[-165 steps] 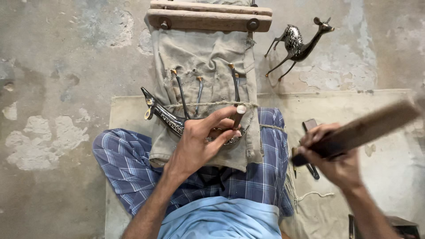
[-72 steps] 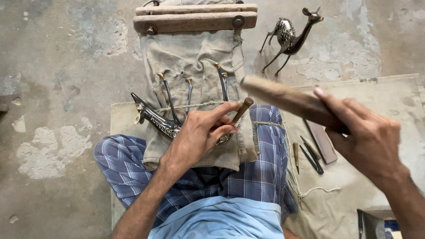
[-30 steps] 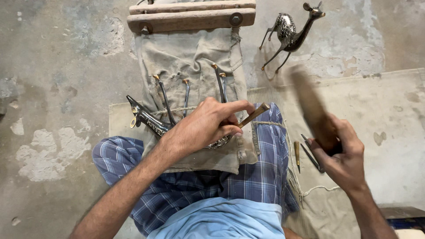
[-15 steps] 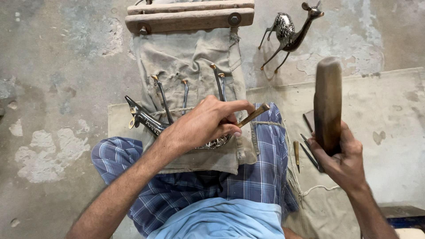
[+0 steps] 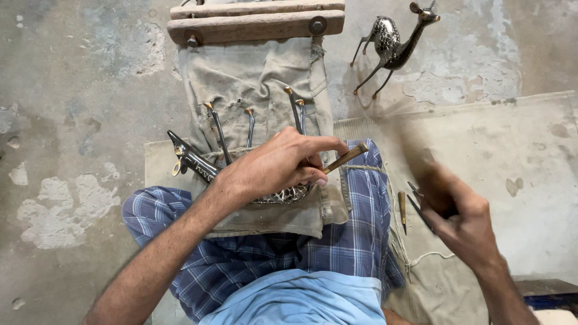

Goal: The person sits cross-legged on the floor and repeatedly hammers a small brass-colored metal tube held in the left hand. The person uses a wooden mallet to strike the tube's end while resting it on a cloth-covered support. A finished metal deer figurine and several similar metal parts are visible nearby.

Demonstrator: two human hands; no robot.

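Metal, stiff and hard, the dark deer figure lies on canvas across your lap; your left hand pins it while gripping a slim chisel. At 3 o'clock, your blurred right hand clenches a mallet handle.

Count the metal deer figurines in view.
2. One finished dark metal deer figurine stands on the concrete floor, upper right. A second dark metal deer figurine lies on the canvas apron under the left hand, largely covered. Others may be hidden.
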